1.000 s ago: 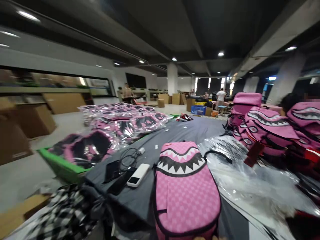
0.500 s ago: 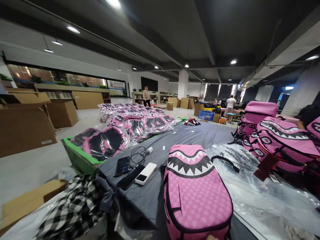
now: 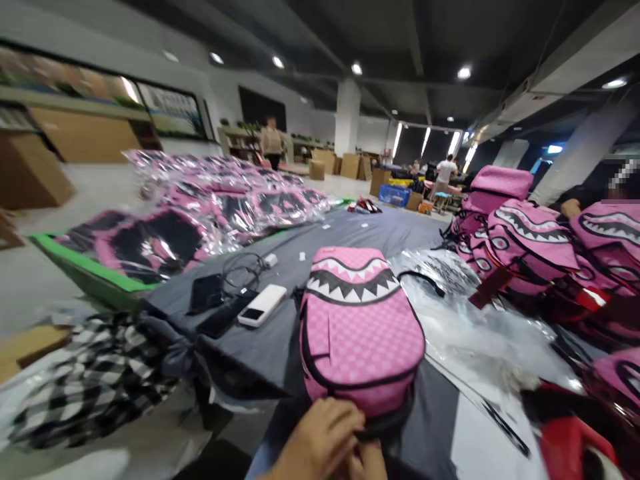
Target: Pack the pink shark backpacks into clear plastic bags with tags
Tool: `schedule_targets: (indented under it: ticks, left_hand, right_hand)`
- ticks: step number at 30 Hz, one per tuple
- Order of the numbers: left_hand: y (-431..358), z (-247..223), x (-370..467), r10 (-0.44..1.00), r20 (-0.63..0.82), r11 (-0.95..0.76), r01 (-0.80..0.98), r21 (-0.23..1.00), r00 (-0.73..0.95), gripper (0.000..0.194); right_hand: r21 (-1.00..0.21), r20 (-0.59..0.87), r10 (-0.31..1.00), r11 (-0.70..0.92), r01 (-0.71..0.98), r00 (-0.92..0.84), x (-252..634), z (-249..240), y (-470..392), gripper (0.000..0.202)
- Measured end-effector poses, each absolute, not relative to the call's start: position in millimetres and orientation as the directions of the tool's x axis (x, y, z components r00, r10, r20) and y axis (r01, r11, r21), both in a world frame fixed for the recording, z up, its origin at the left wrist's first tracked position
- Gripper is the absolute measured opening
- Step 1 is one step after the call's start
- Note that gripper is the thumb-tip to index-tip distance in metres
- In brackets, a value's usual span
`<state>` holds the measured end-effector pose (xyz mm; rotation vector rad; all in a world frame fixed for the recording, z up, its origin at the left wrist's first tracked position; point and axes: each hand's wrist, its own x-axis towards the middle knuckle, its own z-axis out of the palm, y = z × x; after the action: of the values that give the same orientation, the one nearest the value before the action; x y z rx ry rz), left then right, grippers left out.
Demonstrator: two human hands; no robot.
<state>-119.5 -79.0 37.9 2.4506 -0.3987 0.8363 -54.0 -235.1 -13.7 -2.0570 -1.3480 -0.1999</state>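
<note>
A pink checkered backpack point(image 3: 365, 333) with a black-and-white shark-mouth print lies front side up on the grey cloth, its bottom end towards me. My left hand point(image 3: 325, 430) is closed at that bottom edge, fingers bent and pressed together against the bag. Close beside and partly behind it, my right hand point(image 3: 371, 460) reaches under the same edge with its fingers curled. What the right fingers grip is hidden. A white handheld device point(image 3: 263, 305) and two dark phones lie left of the backpack, with a coiled black cable point(image 3: 243, 270) behind them.
Bagged pink backpacks point(image 3: 230, 207) fill a green-edged table on the left. Clear plastic bags point(image 3: 450, 320) lie at the right, beside stacked pink backpacks point(image 3: 535, 247). Another person's hand point(image 3: 570, 208) is behind that stack. Checkered cloth point(image 3: 95, 380) hangs at the lower left.
My view has shifted right and tilted down. Both hands now show at the backpack's bottom edge, where only a fingertip showed before. Another backpack now stands more fully in view at the right.
</note>
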Motion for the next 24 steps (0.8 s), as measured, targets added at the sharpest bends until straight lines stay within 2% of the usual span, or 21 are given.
schedule_targets:
  ticks: [1,3,5,6,8,11,14,16,18,20,24]
  left_hand:
    - [-75.9,42.1,-122.5,-0.047,0.617,-0.813,-0.388,0.433,0.786,0.032]
    - [-70.4,46.9,-127.5,0.105,0.547,-0.713,-0.32,0.623,0.831,0.033]
    - [-68.3,45.8,-131.4,0.187,0.485,-0.634,-0.273,0.724,0.854,0.033]
    - [-68.6,43.3,-133.1,0.211,0.49,-0.632,-0.265,0.729,0.846,0.033]
    - [-70.4,36.2,-135.3,0.243,0.545,-0.687,-0.254,0.681,0.802,0.035]
    - [-70.7,27.5,-134.6,0.231,0.626,-0.785,-0.238,0.572,0.745,0.041]
    - [-67.3,29.9,-129.9,0.072,0.702,-0.883,-0.282,0.375,0.708,0.046]
    - [-65.8,37.5,-126.0,-0.068,0.738,-0.917,-0.333,0.219,0.672,0.042]
    - [-64.8,46.4,-122.7,-0.168,0.731,-0.919,-0.373,0.126,0.661,0.035]
    - [-61.6,52.7,-120.9,-0.216,0.701,-0.91,-0.401,0.108,0.679,0.035]
    - [-41.3,52.7,-122.4,-0.304,0.604,-0.857,-0.489,0.165,0.737,0.036]
  right_hand:
    - [-0.456,0.441,0.763,-0.262,0.851,0.472,-62.6,-17.0,-243.5,0.02]
    - [-0.427,0.518,0.719,-0.252,0.868,0.463,-77.6,-15.1,-258.2,0.018]
    - [-0.32,0.662,0.635,-0.241,0.916,0.398,-84.7,-1.4,-263.0,0.011]
    - [-0.258,0.709,0.601,-0.266,0.929,0.369,-84.2,8.1,-260.3,0.018]
    - [-0.171,0.726,0.585,-0.356,0.919,0.361,-77.1,26.3,-246.6,0.029]
    - [-0.076,0.748,0.565,-0.448,0.891,0.349,-61.1,39.2,-220.1,0.022]
    - [0.052,0.81,0.559,-0.369,0.928,0.176,-47.9,36.5,-215.5,0.013]
    - [0.148,0.819,0.573,-0.281,0.948,0.042,-38.5,36.7,-232.9,0.009]
    - [0.207,0.793,0.609,-0.226,0.952,-0.028,-24.5,43.5,-262.2,0.009]
    - [0.21,0.759,0.651,-0.249,0.945,0.003,-3.7,54.1,-293.1,0.012]
    - [0.175,0.693,0.716,-0.283,0.943,0.086,45.6,60.2,-322.6,0.011]
